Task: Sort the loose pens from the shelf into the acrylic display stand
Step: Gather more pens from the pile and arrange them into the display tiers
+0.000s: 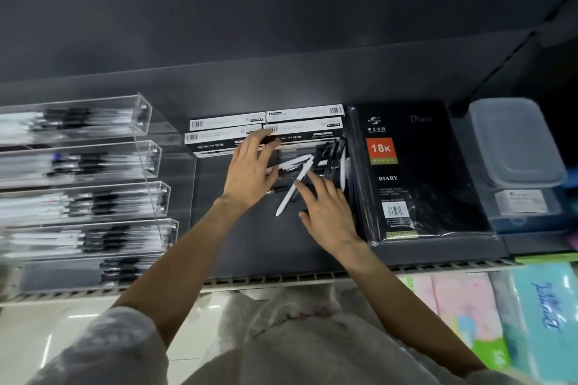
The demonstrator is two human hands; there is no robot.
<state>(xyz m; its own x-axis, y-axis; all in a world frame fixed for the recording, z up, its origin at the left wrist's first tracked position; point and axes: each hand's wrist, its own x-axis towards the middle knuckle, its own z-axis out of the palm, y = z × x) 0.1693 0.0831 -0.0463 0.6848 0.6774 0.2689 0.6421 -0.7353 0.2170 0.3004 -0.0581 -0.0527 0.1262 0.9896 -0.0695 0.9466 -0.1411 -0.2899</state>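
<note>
A loose heap of white and black pens lies on the dark shelf, in front of the pen boxes. My left hand reaches over the heap's left side with fingers spread and nearly straight, fingertips near the boxes. My right hand lies at the heap's right side, fingers extended, the index fingertip touching a white pen that points toward me. The tiered acrylic display stand stands at the left, its several trays holding rows of pens, blurred.
White pen boxes are stacked behind the heap. Black wrapped diaries stand right of the pens, then a lidded plastic container. Tissue packs fill the lower shelf at right. The shelf's front rail runs across.
</note>
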